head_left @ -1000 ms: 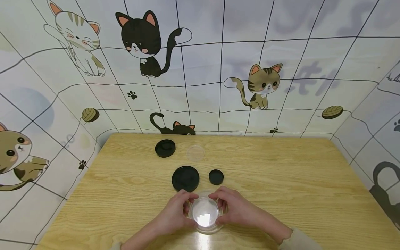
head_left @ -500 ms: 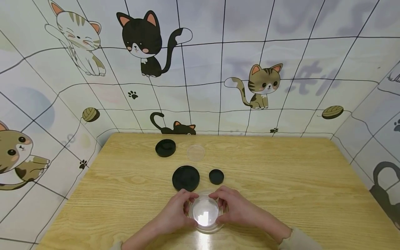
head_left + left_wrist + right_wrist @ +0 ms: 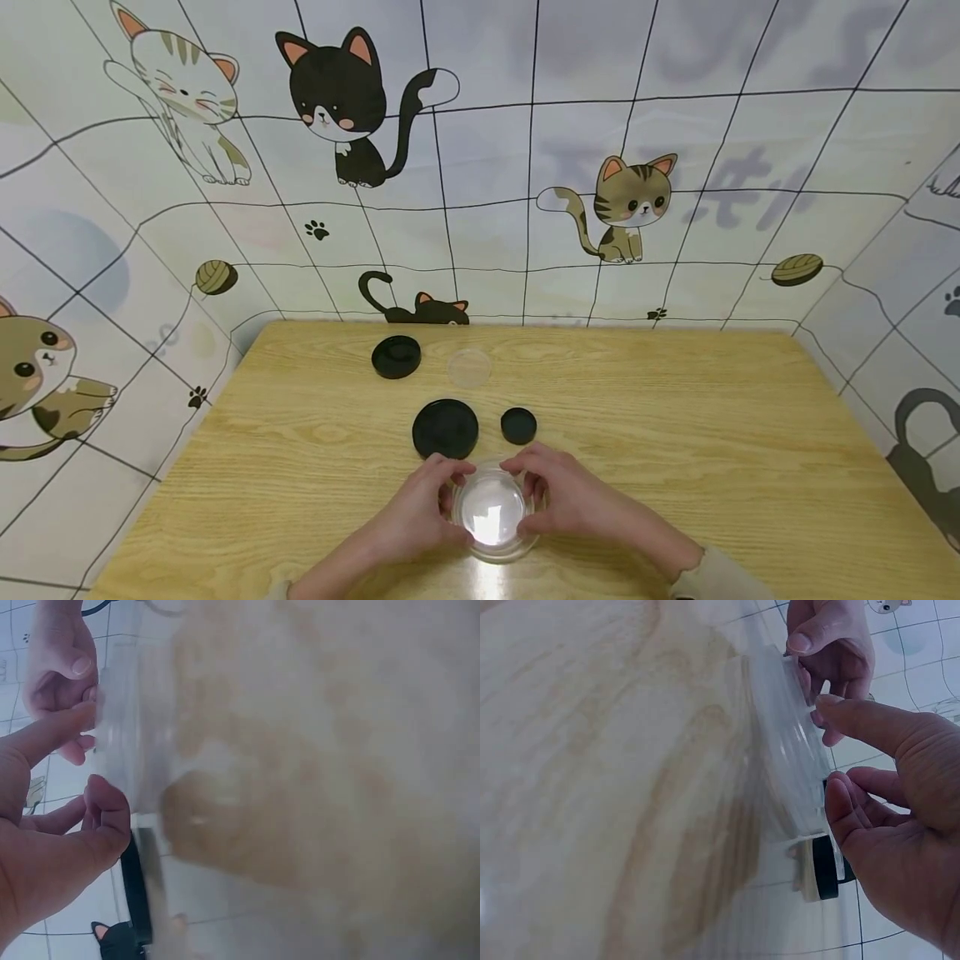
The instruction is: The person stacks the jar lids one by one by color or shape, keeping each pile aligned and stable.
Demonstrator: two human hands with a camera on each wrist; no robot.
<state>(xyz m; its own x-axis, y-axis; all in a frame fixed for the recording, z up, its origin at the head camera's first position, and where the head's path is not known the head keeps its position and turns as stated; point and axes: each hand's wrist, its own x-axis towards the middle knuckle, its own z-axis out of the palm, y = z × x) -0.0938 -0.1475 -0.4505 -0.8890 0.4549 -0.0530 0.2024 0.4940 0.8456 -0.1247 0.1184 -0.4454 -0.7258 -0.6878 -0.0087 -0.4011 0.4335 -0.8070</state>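
A clear round dish (image 3: pixel 492 498) sits at the table's near edge in the head view, over a wider clear round base (image 3: pixel 501 555). My left hand (image 3: pixel 424 510) holds its left side, thumb at the near rim and index finger at the far rim. On the opposite side my right hand (image 3: pixel 568 498) holds the rim the same way. Fingertips of both hands meet the top of the clear stack (image 3: pixel 787 742) in the right wrist view. From the left wrist, the stacked clear walls (image 3: pixel 135 727) stand low on the tabletop, between the two hands.
Just beyond the hands lie a large black round lid (image 3: pixel 446 429) and a small black one (image 3: pixel 519 426). Farther back are a medium black lid (image 3: pixel 396 357) and a thin clear disc (image 3: pixel 469 368). The wooden table (image 3: pixel 675 400) meets a cat-patterned backdrop (image 3: pixel 487 233).
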